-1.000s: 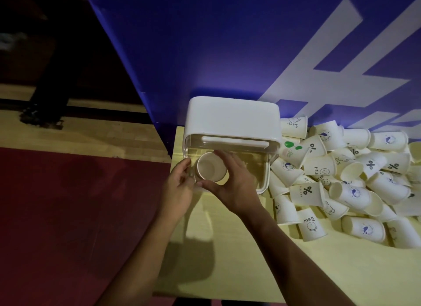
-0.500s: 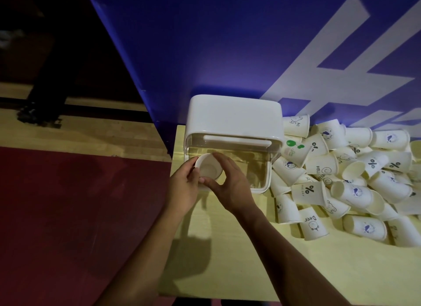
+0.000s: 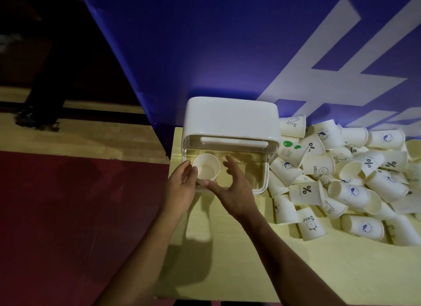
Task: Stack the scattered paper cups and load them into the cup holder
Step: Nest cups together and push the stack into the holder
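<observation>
The paper cup (image 3: 206, 170) sits at the left end of the cup holder (image 3: 230, 121), mouth toward you. Your left hand (image 3: 180, 187) curls at its left side; gripping cup or clear wall, I cannot tell. Your right hand (image 3: 234, 189) is spread, thumb by the near rim. Withdraw carelessly and the light cup may tip; your right forearm could also scatter the loose cups (image 3: 341, 176) just right.

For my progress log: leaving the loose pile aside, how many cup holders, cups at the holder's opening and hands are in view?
cup holder: 1
paper cup at its opening: 1 showing
hands: 2, left hand and right hand
Total: 4
</observation>
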`<action>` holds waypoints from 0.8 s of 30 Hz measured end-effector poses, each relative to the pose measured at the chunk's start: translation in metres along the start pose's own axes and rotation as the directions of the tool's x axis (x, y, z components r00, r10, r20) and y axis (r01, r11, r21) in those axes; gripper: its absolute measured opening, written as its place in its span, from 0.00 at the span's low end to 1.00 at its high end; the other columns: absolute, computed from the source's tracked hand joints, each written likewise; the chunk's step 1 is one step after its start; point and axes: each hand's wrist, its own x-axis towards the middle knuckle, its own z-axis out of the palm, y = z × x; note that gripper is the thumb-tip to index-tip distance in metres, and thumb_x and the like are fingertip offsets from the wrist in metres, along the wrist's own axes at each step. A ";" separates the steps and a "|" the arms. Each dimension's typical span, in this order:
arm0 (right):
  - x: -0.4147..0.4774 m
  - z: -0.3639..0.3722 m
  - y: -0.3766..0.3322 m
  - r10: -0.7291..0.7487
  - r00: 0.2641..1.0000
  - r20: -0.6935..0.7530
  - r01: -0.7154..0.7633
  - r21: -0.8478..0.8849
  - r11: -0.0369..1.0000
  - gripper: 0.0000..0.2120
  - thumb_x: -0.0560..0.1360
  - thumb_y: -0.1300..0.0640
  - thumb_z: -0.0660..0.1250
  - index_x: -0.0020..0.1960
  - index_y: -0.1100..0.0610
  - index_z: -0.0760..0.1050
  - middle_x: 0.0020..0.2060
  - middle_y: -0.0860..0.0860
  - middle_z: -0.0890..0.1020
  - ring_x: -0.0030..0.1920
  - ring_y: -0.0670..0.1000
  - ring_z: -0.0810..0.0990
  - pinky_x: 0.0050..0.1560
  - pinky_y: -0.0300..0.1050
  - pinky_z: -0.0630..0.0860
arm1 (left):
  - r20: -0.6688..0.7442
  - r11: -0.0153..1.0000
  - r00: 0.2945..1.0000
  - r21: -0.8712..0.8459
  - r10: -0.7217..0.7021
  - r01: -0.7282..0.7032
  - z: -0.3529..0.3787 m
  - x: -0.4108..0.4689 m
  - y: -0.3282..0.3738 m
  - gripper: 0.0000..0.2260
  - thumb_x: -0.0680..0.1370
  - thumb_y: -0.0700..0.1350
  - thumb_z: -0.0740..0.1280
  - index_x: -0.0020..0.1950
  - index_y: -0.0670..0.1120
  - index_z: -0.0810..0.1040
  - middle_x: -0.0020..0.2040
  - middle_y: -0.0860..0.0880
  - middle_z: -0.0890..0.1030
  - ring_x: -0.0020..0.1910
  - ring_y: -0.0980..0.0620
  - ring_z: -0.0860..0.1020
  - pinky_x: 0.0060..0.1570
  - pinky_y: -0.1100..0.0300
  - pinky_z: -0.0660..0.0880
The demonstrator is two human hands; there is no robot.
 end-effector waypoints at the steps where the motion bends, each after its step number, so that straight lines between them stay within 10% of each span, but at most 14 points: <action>1: -0.002 -0.001 0.003 0.039 0.999 0.012 -0.039 0.003 0.999 0.53 0.64 0.25 0.73 0.81 0.45 0.57 0.75 0.46 0.72 0.72 0.49 0.72 0.68 0.52 0.74 | 0.003 0.999 1.000 -0.033 -0.031 0.031 0.001 -0.001 0.000 0.18 0.84 0.49 0.65 0.74 0.47 0.75 0.65 0.54 0.80 0.63 0.58 0.78 0.51 0.75 0.71; 7: 0.006 0.010 0.013 0.067 0.994 0.089 -0.059 -0.091 0.994 0.39 0.71 0.23 0.64 0.75 0.43 0.68 0.65 0.45 0.81 0.65 0.50 0.80 0.67 0.58 0.74 | 0.074 0.995 0.993 0.041 -0.097 0.094 0.010 0.006 -0.015 0.10 0.83 0.55 0.64 0.51 0.55 0.83 0.46 0.57 0.87 0.52 0.54 0.85 0.60 0.49 0.78; 19: 0.049 0.014 -0.002 -0.004 0.999 0.039 0.007 -0.070 0.998 0.26 0.75 0.27 0.62 0.64 0.42 0.77 0.56 0.38 0.83 0.61 0.44 0.80 0.68 0.56 0.73 | 0.009 1.000 1.000 0.018 0.019 -0.019 0.020 0.040 0.000 0.12 0.83 0.57 0.64 0.49 0.54 0.83 0.49 0.54 0.86 0.52 0.55 0.83 0.53 0.55 0.78; 24: 0.069 0.018 -0.004 0.061 0.997 0.041 -0.055 -0.138 0.989 0.38 0.73 0.23 0.59 0.67 0.51 0.78 0.64 0.49 0.82 0.67 0.51 0.78 0.69 0.54 0.73 | -0.024 0.999 1.000 0.032 0.009 -0.009 0.026 0.052 0.009 0.12 0.83 0.55 0.64 0.45 0.53 0.82 0.46 0.53 0.85 0.49 0.54 0.82 0.45 0.61 0.71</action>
